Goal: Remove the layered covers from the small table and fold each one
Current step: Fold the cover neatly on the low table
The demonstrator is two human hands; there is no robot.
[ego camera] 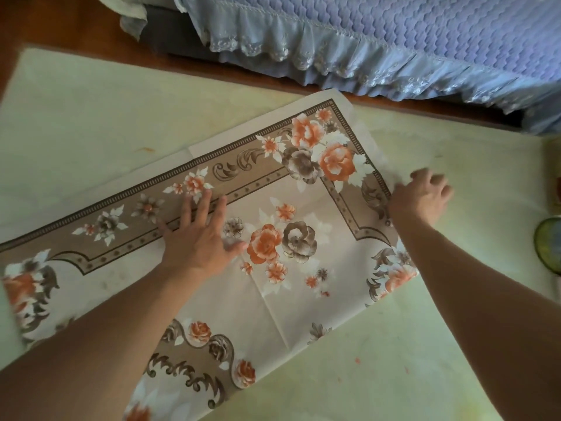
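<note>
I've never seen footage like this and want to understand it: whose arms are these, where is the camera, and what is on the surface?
There is no machine here. A person wears a camera on the head, looking forward and down, so the two bare arms reaching in from the bottom are their own. This is the only view.

The left hand lies flat, fingers spread, pressing on a floral cover printed with orange and brown flowers. The creases and the plain layer showing along its far edge suggest it is partly folded. The right hand is at the cover's right edge; it is blurred, so I cannot tell its grip.

The cover lies on a pale green sheet. Beyond it is a bed with a quilted blue spread and a lace frill. Something round and green sits at the right edge.
</note>
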